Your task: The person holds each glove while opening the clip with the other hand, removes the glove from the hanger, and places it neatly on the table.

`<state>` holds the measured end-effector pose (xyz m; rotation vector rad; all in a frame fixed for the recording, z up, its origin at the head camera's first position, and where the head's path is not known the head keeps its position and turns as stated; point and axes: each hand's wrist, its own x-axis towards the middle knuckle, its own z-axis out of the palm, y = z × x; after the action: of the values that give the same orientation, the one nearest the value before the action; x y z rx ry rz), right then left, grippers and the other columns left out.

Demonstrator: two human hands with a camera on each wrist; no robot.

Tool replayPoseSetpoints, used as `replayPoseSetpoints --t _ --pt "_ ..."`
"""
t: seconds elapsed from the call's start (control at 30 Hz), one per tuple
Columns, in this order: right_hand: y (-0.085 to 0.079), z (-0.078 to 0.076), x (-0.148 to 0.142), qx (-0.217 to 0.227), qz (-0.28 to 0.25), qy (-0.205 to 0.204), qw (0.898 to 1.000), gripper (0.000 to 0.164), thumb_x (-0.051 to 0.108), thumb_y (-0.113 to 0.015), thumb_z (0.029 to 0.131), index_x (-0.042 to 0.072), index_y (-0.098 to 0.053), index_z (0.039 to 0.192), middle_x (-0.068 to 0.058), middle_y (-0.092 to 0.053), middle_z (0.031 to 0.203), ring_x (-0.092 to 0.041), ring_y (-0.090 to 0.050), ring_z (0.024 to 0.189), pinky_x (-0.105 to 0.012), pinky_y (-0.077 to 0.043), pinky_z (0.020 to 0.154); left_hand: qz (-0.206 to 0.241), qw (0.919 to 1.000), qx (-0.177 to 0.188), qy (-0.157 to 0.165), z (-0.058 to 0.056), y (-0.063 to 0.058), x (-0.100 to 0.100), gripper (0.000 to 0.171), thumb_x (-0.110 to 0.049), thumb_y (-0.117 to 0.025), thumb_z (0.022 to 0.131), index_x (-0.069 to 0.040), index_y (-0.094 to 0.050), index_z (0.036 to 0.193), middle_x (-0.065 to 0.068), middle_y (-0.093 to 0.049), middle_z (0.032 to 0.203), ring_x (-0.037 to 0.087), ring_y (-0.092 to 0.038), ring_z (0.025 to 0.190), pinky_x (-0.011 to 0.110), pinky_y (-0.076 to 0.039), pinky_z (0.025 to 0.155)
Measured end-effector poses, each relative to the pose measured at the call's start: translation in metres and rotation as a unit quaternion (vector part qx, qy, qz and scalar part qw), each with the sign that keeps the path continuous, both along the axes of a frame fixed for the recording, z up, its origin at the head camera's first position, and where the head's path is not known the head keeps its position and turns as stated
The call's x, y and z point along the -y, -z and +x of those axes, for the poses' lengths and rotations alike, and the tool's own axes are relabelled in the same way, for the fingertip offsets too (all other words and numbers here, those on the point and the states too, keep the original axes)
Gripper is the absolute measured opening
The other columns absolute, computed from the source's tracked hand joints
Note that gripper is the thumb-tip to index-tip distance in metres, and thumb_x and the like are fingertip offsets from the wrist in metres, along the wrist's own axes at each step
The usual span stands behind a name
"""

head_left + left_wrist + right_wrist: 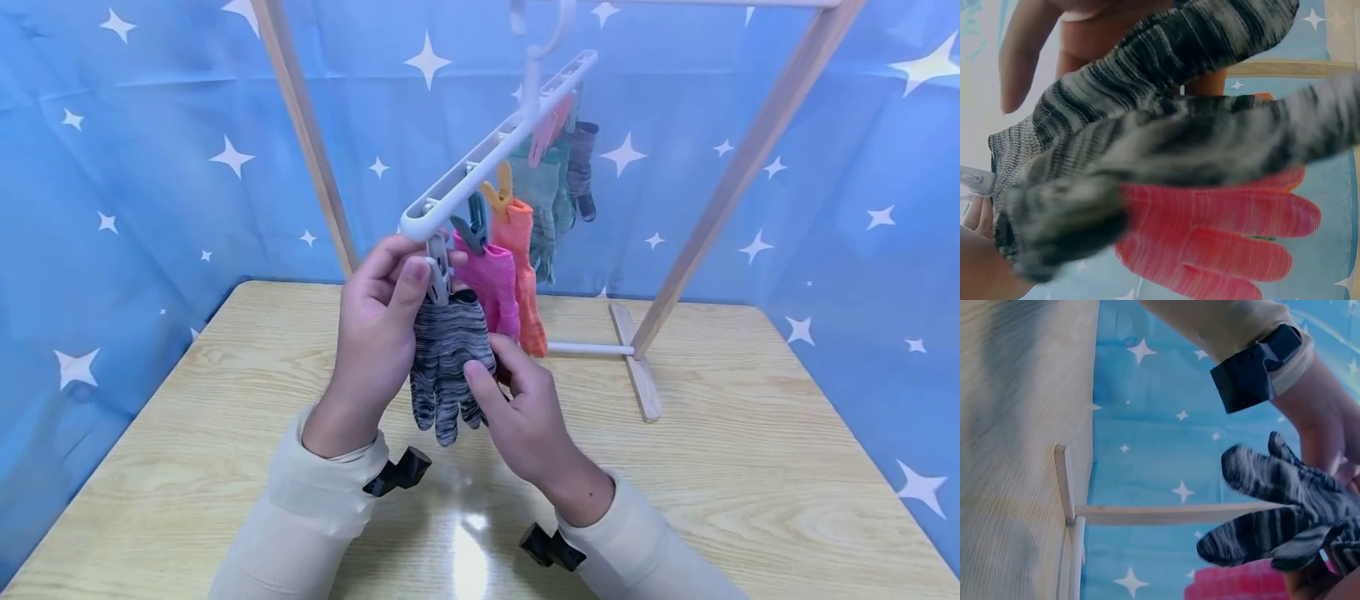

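Note:
A black-and-grey striped knit glove [452,350] hangs fingers down below a grey clothespin [437,275] at the near end of a white clip hanger [480,171]. My left hand [371,333] pinches that clothespin between thumb and fingers, just above the glove's cuff. At the glove's right side, my right hand [528,417] holds the knit, thumb in front and fingers behind it. Right behind hangs a pink glove [491,279] from a dark green clothespin [472,225]. In the left wrist view the striped glove [1166,131] partly covers the pink one [1229,237].
Farther along the hanger hang an orange glove [517,275] from a yellow clothespin [500,187], green gloves [543,196] and another grey glove [582,167]. A wooden rack [738,179] straddles the scene on the wood-grain table [712,483]. Blue star-patterned cloth [675,75] surrounds it.

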<state>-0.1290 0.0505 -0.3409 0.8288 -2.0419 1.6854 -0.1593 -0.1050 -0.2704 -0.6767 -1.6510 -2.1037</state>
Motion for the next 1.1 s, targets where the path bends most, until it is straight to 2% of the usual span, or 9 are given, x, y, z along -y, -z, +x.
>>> replayPoseSetpoints --t 0.1,0.2,0.43,0.6,0.83,1.1 --pt "-0.0008 -0.001 0.0032 -0.005 0.003 0.005 1.0 0.019 0.005 -0.058 0.099 0.002 -0.064 0.116 -0.009 -0.067 0.096 -0.011 -0.06 0.083 -0.027 -0.055 0.071 -0.001 1.0 0.004 0.003 0.0005 0.0012 -0.0007 0.065 -0.06 -0.064 0.086 -0.006 -0.061 0.121 -0.001 -0.073 0.106 0.026 -0.064 0.106 0.028 -0.052 0.088" --pt "0.0003 -0.0028 0.0044 -0.018 0.004 0.011 1.0 0.013 0.002 -0.06 0.097 0.001 -0.066 0.109 -0.009 -0.068 0.089 -0.009 -0.059 0.075 -0.026 -0.055 0.065 -0.008 0.9999 0.008 0.0 0.0011 0.0021 -0.0006 0.067 -0.06 -0.064 0.086 -0.004 -0.061 0.121 -0.001 -0.073 0.105 0.03 -0.065 0.104 0.028 -0.054 0.085" --pt "-0.0004 -0.0069 0.0065 -0.021 0.012 0.013 1.0 0.004 0.003 -0.062 0.096 0.003 -0.066 0.094 -0.006 -0.065 0.08 -0.008 -0.055 0.067 -0.025 -0.053 0.06 -0.022 0.9995 0.009 -0.02 0.0012 0.0029 0.0017 0.068 -0.061 -0.064 0.086 -0.004 -0.062 0.122 -0.002 -0.074 0.102 0.024 -0.069 0.102 0.027 -0.055 0.082" --pt "-0.0008 -0.0068 0.0067 -0.022 0.019 0.014 0.999 0.004 0.003 -0.063 0.095 0.002 -0.067 0.094 -0.006 -0.066 0.081 -0.008 -0.056 0.068 -0.025 -0.054 0.062 -0.024 0.9995 0.003 -0.023 0.0013 0.0043 0.0022 0.07 -0.059 -0.062 0.088 -0.002 -0.063 0.128 0.0 -0.073 0.103 0.024 -0.068 0.1 0.027 -0.056 0.081" --pt "-0.0009 -0.008 0.0046 -0.025 0.016 0.016 0.999 0.005 0.0 -0.064 0.094 0.001 -0.068 0.096 -0.009 -0.071 0.087 -0.008 -0.062 0.073 -0.027 -0.058 0.067 -0.008 0.9999 -0.007 -0.01 -0.0021 0.005 -0.001 0.066 -0.057 -0.064 0.087 -0.002 -0.064 0.125 0.002 -0.074 0.099 0.031 -0.066 0.098 0.027 -0.057 0.078" --pt "-0.0008 -0.0093 0.0007 -0.024 0.012 0.015 1.0 0.005 0.0 -0.064 0.093 0.0 -0.068 0.095 -0.01 -0.073 0.089 -0.01 -0.068 0.078 -0.029 -0.06 0.07 -0.006 0.9997 -0.019 -0.013 -0.0048 0.0051 -0.0046 0.062 -0.054 -0.064 0.088 -0.002 -0.064 0.122 -0.001 -0.075 0.1 0.024 -0.068 0.101 0.028 -0.056 0.082"
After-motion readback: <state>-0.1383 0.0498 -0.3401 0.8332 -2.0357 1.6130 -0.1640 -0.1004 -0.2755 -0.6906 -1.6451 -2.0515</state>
